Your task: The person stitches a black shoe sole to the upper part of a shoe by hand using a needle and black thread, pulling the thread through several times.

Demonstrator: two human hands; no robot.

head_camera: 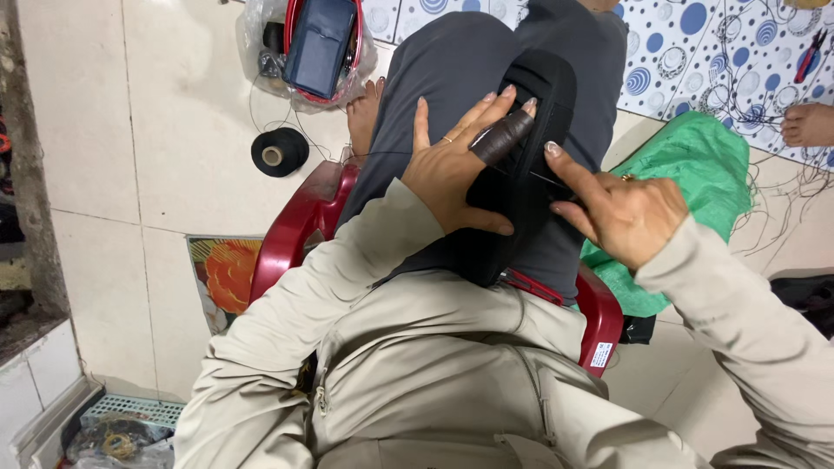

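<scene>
A black fabric piece (546,87) lies along my lap on dark grey trousers. My left hand (452,161) rests flat on it with fingers spread; the middle finger wears a dark brown finger guard (502,137) and the ring finger a thin ring. My right hand (618,208) is just to the right, index finger stretched toward the fabric's edge, pinching what looks like a thin needle or thread against the fabric; a ring shows on it. I sit on a red plastic chair (295,227).
A black thread spool (279,152) stands on the tiled floor at left. A plastic bag with dark blue items (320,45) lies above it. Green cloth (695,165) sits at right, beside a blue-dotted mat (721,52) with scissors. Another person's foot (808,124) shows far right.
</scene>
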